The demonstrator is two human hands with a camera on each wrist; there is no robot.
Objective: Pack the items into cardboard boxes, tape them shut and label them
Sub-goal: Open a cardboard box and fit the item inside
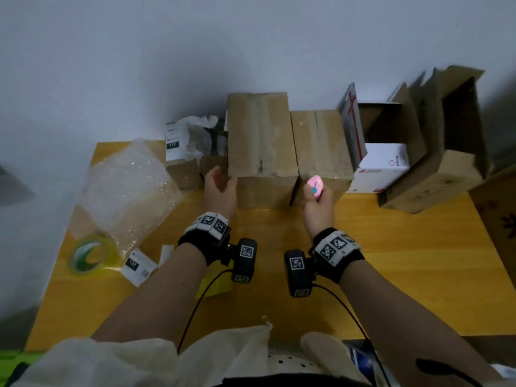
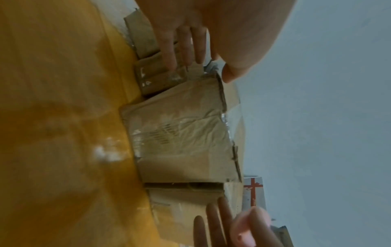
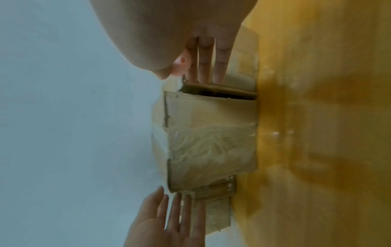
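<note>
Centrally on the yellow table (image 1: 391, 261), taped cardboard box (image 1: 261, 146) stands upright. Left hand (image 1: 220, 191), fingers straight, beside its left face; right hand (image 1: 317, 203) pinches pink cutter (image 1: 315, 184) near its right.

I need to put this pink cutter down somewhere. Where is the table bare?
Bare table lies right of the right hand, in front of the open boxes. The left side is crowded: bubble wrap, tape roll, labels. The back row of taped boxes is packed tight.
</note>
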